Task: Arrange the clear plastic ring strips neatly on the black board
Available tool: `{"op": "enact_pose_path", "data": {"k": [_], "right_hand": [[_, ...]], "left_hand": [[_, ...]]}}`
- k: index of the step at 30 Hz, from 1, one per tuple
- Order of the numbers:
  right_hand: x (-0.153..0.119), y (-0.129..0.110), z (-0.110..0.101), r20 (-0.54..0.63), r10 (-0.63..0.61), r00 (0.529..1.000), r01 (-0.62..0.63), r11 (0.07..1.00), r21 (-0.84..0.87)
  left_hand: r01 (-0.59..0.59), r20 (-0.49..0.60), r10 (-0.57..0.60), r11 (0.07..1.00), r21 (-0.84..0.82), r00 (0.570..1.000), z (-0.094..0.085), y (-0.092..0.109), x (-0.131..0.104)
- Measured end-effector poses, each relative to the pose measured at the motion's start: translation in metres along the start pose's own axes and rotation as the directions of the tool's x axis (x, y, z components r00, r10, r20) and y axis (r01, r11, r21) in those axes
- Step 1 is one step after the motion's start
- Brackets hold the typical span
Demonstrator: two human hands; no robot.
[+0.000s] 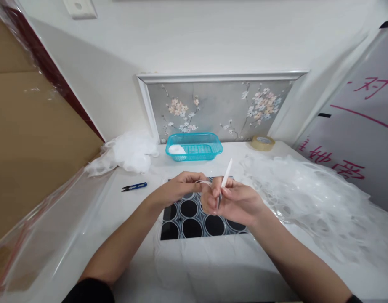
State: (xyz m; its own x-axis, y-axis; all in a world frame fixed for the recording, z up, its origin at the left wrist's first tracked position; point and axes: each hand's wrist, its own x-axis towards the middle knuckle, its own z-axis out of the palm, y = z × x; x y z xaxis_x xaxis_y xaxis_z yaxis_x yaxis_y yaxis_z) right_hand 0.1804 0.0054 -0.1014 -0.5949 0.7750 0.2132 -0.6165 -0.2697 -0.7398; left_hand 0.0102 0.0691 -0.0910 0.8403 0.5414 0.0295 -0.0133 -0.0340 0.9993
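One tool (227, 172), one strip (204, 182) above the mat (189, 228)
The left hand (185, 185) pinches the strip; the right hand (234, 198) clasps the tool, white end up. Likely best: strip taut, tool's lower end clear of the left hand.

Left hand (184, 185) and right hand (235, 200) close together — fingers (209, 202) curled, forearms (288, 244) aslant inward.
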Motion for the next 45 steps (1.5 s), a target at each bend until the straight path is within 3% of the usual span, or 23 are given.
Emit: {"op": "enact_pose_path", "data": {"k": [5, 9, 11, 13, 18, 21, 23, 28, 33, 40, 45], "right_hand": [[0.007, -0.006, -0.024, -0.204, 0.008, 0.979, -0.001, 1.0, 0.032], [0.015, -0.002, -0.044, -0.409, 0.101, 0.907, -0.035, 0.986, 0.166], [0.017, 0.003, -0.056, -0.506, 0.166, 0.846, -0.057, 0.973, 0.224], [0.015, 0.008, -0.068, -0.58, 0.232, 0.781, -0.085, 0.959, 0.269], [-0.004, 0.015, -0.092, -0.651, 0.327, 0.685, -0.143, 0.937, 0.32], [-0.018, 0.014, -0.098, -0.674, 0.334, 0.659, -0.14, 0.935, 0.327], [-0.027, 0.013, -0.1, -0.689, 0.33, 0.646, -0.128, 0.936, 0.328], [-0.045, 0.011, -0.104, -0.701, 0.318, 0.638, -0.083, 0.934, 0.347], [-0.055, 0.01, -0.105, -0.709, 0.274, 0.65, -0.053, 0.947, 0.318], [-0.061, 0.019, -0.108, -0.754, 0.23, 0.615, 0.008, 0.955, 0.298], [-0.063, 0.021, -0.104, -0.744, 0.225, 0.629, -0.01, 0.959, 0.282]], "left_hand": [[-0.06, -0.042, 0.05, 0.946, -0.318, 0.998, -0.027, -0.009, 0.004], [-0.059, -0.196, -0.042, 0.874, -0.482, 0.98, -0.041, -0.01, 0.009], [-0.04, -0.336, -0.096, 0.927, -0.373, 0.937, -0.055, -0.01, 0.015], [0.014, -0.48, -0.072, 0.992, -0.124, 0.874, -0.078, -0.012, 0.025], [0.072, -0.647, 0.098, 0.97, 0.232, 0.756, -0.159, -0.022, 0.058], [0.185, -0.634, 0.133, 0.893, 0.41, 0.762, -0.196, -0.03, 0.077], [0.264, -0.612, 0.132, 0.817, 0.513, 0.78, -0.208, -0.036, 0.086], [0.366, -0.558, 0.164, 0.602, 0.71, 0.813, -0.213, -0.042, 0.108], [0.401, -0.488, 0.143, 0.397, 0.825, 0.861, -0.206, -0.034, 0.15], [0.436, -0.43, -0.069, 0.132, 0.89, 0.9, -0.182, -0.06, 0.199], [0.441, -0.417, -0.215, 0.078, 0.894, 0.883, -0.183, -0.073, 0.21]]}}
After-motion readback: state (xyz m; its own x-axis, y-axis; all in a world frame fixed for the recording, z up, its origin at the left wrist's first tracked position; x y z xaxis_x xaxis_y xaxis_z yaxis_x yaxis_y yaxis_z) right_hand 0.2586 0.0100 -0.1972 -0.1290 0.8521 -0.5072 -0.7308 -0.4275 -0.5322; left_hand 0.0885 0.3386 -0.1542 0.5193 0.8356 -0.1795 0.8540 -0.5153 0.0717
